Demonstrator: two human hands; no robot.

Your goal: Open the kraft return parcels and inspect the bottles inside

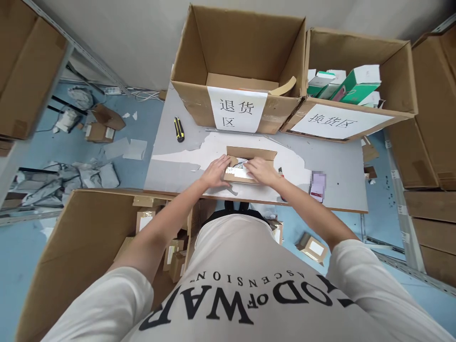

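A small open cardboard box [251, 179] lies at the front of the table, its back flap raised. My left hand [215, 171] grips the left end of this box, thumb in front and fingers over the edge. My right hand [262, 171] reaches into the box from the right, its fingers bent against the contents. Between my hands a whitish item [239, 164] shows inside; its kind is unclear. The tips of my right fingers are partly hidden, and what they pinch cannot be made out. A white label [233, 171] is on the box's near side.
Two large cartons with paper signs, a left one [192, 102] and a right one [399, 121], stand at the back. Green-and-white boxes [359, 88] fill part of the right one. A yellow-black utility knife [179, 129] and a phone [317, 186] lie on the table [345, 175].
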